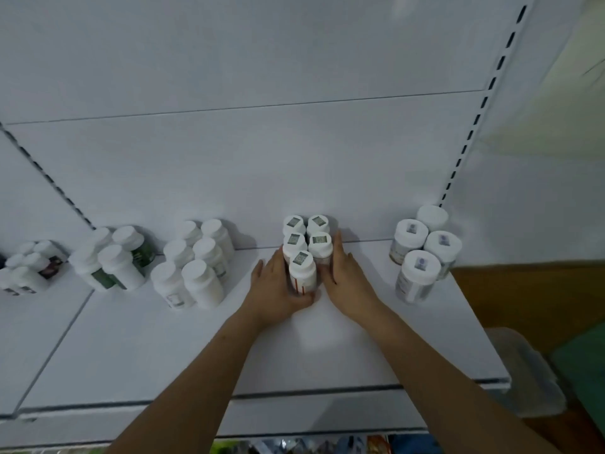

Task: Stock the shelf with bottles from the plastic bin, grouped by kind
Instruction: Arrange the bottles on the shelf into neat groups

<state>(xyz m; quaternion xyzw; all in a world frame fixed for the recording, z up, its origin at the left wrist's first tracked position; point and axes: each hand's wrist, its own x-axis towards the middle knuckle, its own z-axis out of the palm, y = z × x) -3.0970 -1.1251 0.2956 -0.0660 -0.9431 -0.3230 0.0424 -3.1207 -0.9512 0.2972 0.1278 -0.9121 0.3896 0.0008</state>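
Observation:
A cluster of several small white bottles with sticker-topped caps (320,241) stands at the back of the white shelf (163,339). The front bottle (303,273) has a red-striped label. My left hand (278,286) lies along the cluster's left side, its thumb curled round the base of the front bottle. On the other side, my right hand (347,280) presses its straight fingers against the cluster. The clear plastic bin (523,371) sits low at the right, beyond the shelf edge; its contents are not visible.
Other bottle groups stand along the back of the shelf: wide white jars (422,253) at the right, plain white bottles (193,263) to the left, green-labelled bottles (114,260) further left, and dark-labelled ones (29,267) at the far left. Slotted uprights flank the back panel.

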